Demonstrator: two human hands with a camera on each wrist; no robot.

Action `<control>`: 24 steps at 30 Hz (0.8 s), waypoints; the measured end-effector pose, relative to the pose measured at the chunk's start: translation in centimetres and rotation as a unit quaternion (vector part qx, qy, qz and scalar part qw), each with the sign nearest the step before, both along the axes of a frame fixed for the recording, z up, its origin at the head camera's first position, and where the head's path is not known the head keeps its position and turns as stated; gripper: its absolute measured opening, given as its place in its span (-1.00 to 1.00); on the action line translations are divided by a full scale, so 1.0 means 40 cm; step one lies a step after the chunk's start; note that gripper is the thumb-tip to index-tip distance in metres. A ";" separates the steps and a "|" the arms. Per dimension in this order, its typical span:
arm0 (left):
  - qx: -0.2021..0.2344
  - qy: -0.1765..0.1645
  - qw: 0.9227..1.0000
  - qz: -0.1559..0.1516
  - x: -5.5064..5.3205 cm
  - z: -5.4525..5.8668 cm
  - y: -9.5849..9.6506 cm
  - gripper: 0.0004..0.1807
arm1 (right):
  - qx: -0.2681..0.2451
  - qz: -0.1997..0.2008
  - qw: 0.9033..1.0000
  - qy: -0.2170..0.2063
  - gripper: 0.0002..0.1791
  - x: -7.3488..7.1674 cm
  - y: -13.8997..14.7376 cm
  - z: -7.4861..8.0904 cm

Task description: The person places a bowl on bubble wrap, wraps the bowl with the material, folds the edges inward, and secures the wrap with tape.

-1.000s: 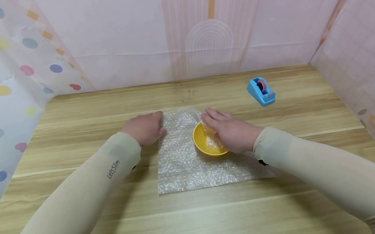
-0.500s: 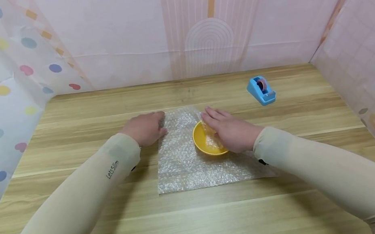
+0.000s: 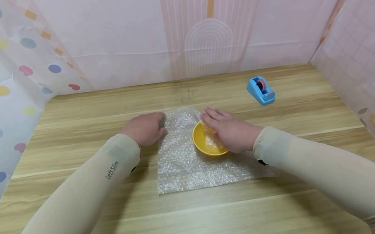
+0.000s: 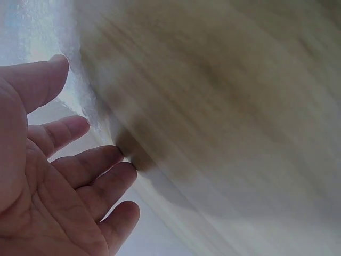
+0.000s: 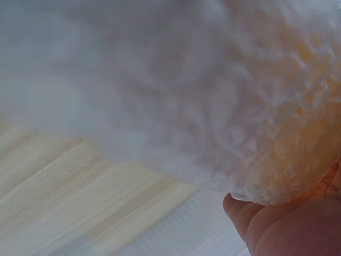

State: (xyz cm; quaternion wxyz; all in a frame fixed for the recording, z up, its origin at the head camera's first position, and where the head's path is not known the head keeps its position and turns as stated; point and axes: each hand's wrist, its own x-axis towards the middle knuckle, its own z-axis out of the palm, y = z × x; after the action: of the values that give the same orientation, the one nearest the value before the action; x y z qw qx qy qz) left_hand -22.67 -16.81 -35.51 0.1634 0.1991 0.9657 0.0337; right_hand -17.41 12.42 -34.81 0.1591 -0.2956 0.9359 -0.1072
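Observation:
A sheet of bubble wrap (image 3: 185,174) lies on the wooden table with a yellow bowl (image 3: 200,143) standing on it. My right hand (image 3: 232,130), fingers straight and together, presses a folded-over part of the wrap into the bowl's right side. In the right wrist view this wrap (image 5: 181,101) fills most of the picture, with the bowl's yellow showing through beside the hand (image 5: 298,229). At the sheet's left edge rests my left hand (image 3: 144,129). The left wrist view shows its fingers (image 4: 90,165) loosely spread, fingertips down at the table and the thumb by the wrap's edge.
Towards the back right of the table (image 3: 204,224) stands a blue tape dispenser (image 3: 261,91) with a roll in it. Patterned sheets (image 3: 115,30) hang upright along the back and both sides of the tabletop.

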 end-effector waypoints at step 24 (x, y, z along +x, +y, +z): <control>0.110 -0.023 0.992 0.061 0.004 0.002 0.029 -0.22 | 0.002 -0.009 1.000 -0.004 -0.21 0.001 -0.004 0.001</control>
State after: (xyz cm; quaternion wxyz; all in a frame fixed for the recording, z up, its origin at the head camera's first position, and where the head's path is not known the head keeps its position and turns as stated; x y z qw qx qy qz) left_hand -22.53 -15.66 -35.44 0.1605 0.1555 0.9624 0.1543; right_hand -17.37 12.28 -34.78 0.1622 -0.2864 0.9381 -0.1081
